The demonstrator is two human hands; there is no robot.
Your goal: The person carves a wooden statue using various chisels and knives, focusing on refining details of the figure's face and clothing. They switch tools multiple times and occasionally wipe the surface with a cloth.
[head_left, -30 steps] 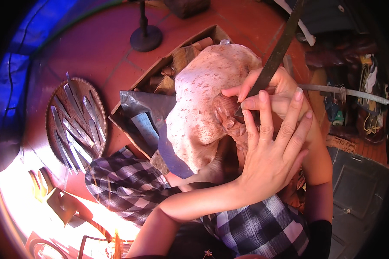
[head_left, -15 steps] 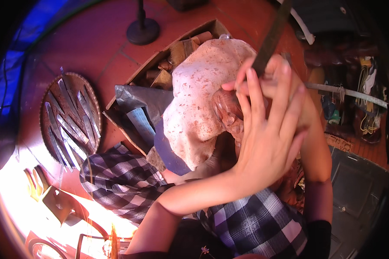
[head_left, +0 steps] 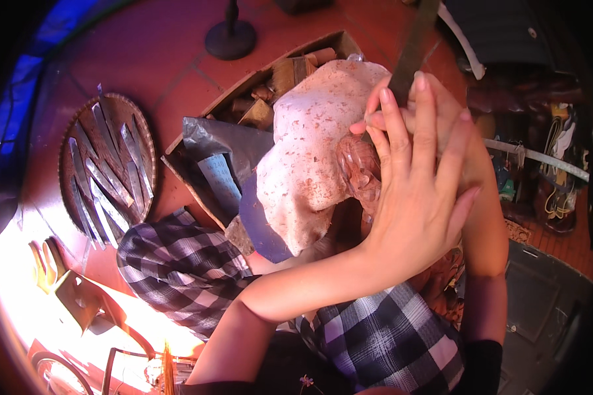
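My left hand (head_left: 412, 181) crosses over from the lower left, its back showing, fingers stretched out and spread. Behind it, my right hand (head_left: 445, 122) is partly covered; its bent fingers close round a long flat dark metal chisel (head_left: 412, 59) that slants to the top of the view. Just left of the fingers lies a carved reddish-brown wooden piece (head_left: 359, 164), against a pale cloth (head_left: 310, 131) sprinkled with wood shavings. The chisel's lower tip and the wood under my left palm are hidden.
At left, a round woven tray (head_left: 66, 164) holds several flat metal chisels (head_left: 105, 178). Beyond the cloth stands a wooden box (head_left: 211, 108) with wood blocks and a dark plastic sheet (head_left: 221, 141). A black stand base (head_left: 230, 41) is on the red tiles. Cords (head_left: 557, 191) hang at right.
The view has shifted slightly. My left fingers have shifted a little over the right hand, which still grips the chisel; the carved wood shows a bit more clearly.
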